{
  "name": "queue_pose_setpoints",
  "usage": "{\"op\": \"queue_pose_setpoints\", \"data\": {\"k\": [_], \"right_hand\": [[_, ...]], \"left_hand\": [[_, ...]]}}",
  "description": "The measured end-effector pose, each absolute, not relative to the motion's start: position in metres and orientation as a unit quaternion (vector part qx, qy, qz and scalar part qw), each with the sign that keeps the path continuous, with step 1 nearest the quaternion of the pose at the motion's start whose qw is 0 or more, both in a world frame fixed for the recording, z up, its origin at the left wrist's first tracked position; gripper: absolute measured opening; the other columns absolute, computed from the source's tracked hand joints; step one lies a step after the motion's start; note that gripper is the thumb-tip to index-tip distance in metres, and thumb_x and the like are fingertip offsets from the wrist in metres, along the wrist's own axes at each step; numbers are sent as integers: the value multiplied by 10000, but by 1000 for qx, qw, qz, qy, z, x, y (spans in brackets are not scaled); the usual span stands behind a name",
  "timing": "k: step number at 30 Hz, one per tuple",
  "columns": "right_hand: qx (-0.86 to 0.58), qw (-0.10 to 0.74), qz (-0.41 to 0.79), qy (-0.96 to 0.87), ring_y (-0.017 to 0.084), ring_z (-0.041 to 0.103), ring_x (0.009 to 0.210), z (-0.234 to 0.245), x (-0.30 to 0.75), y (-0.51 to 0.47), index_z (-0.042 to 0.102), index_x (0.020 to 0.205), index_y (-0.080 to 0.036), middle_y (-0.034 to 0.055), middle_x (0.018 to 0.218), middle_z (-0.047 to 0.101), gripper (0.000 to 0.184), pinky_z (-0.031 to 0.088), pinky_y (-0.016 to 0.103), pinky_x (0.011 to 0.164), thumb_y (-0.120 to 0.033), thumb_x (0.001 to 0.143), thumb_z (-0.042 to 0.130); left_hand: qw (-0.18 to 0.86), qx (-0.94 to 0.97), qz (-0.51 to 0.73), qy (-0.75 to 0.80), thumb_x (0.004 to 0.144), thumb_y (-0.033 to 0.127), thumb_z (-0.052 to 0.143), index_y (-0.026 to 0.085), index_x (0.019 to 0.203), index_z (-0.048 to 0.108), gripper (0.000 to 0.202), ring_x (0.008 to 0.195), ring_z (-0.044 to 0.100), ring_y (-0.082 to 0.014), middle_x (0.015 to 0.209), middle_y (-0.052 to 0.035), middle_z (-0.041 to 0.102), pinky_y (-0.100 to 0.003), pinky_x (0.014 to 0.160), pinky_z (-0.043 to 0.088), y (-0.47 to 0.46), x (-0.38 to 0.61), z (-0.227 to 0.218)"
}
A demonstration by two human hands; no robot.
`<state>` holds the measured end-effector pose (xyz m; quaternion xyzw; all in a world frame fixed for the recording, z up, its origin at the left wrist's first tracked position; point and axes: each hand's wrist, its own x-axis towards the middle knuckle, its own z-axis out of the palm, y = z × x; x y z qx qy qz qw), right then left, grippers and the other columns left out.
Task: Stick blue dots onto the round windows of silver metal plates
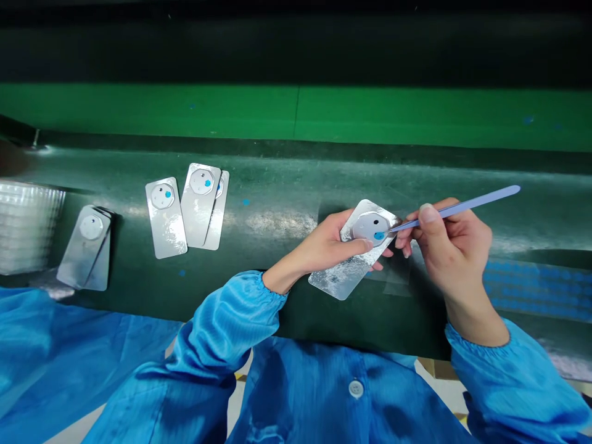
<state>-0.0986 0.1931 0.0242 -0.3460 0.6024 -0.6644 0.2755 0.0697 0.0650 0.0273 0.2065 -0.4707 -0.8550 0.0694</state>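
Shiny silver metal everywhere from where I'm standing: the silver plate point(335, 279) in play is just right of centre in the frame, tilted on a diagonal over the dark green table point(272, 179). The left hand point(326, 246) has it pinched, thumb on the face and the other fingers tucked underneath, a few tips poking out past the right edge. My guess is that grip is to steady it and leave the pale disc point(365, 225) uncovered, since the thumb stops right at the disc's lower rim. The right hand point(456, 253) has its fingers clamped pen-style on the lilac tweezers point(481, 202), probably because the blue dot point(379, 235) is too fiddly for bare fingers. The tips meet the dot's right edge; can't tell if they're actually gripping it. So the dot sits just off the thumb tip, between the two hands. The sheet of blue dots point(541, 287) lies at the right edge of the frame, handy for the tweezer side I'd say, while the lone plate point(169, 237) and the overlapping pair point(197, 213) are upper left of centre, seemingly parked out of the way.
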Motion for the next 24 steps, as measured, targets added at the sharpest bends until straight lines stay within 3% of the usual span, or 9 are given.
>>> {"op": "queue_pose_setpoints", "data": {"k": [5,10,18,22,24], "right_hand": [[-356,266,-661,605,170,712,556,24,-98,193,683,932,-242,10,713,757,393,550,290,471,-588,1077,799],[-366,258,-644,620,173,703,559,24,-98,193,677,946,-250,9,718,747,405,547,299,469,-618,1084,775],[-366,241,-649,622,179,678,559,22,-93,193,676,941,-266,-2,707,714,371,554,315,474,-593,1082,779],[-346,102,-734,575,220,683,707,20,-94,188,678,903,-283,30,806,661,296,621,397,651,-496,1099,738],[-335,39,-757,560,247,700,844,16,-95,186,651,900,-288,54,929,662,285,641,444,786,-486,1092,724]], "left_hand": [[80,202,-855,-471,893,313,910,198,1178,749,347,1032,832,-331,1090,-91,829,-446,830,719,66,69,29],[68,219,-849,-475,884,324,914,201,1230,746,404,1069,838,-354,1120,-105,838,-445,849,711,64,70,32],[89,232,-838,-486,887,475,955,181,1180,769,456,1107,835,-364,1112,-116,842,-442,850,721,71,67,28],[107,253,-845,-459,873,517,964,178,1161,758,490,1116,843,-380,1120,-128,844,-425,826,722,77,65,26],[124,264,-845,-448,867,513,964,192,1272,750,559,1065,851,-359,1150,-119,842,-427,834,720,79,64,27]]}}
